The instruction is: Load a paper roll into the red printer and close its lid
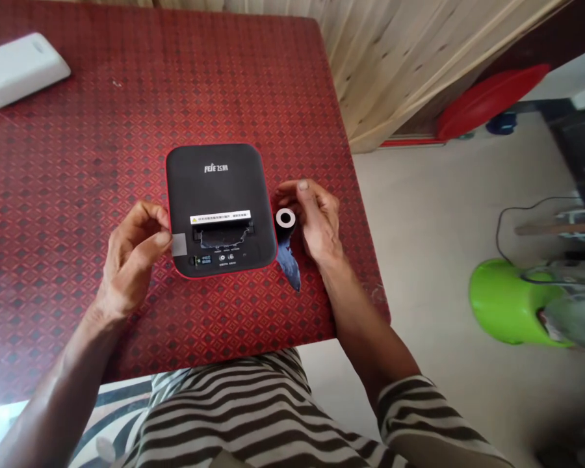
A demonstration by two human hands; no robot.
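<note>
A black receipt printer (214, 195) with a red rim lies on the red patterned table, its torn dark paper edge showing in the slot. At its left edge is a small translucent piece of tape (179, 244). My left hand (134, 257) has its thumb and forefinger closed at the edge of that tape, close against the printer's side. Beside the printer's right edge a small paper roll (285, 220) stands on end, with a dark torn strip (288, 265) trailing from it. Around the roll's right side my right hand (319, 218) is loosely curved, fingers apart.
A white power bank (24, 68) sits at the table's far left. The red table (273, 318) ends just right of my right forearm. On the floor beyond stands a green bucket (502, 299), with a dark cord near it. Wooden panelling (394, 52) borders the table's far side.
</note>
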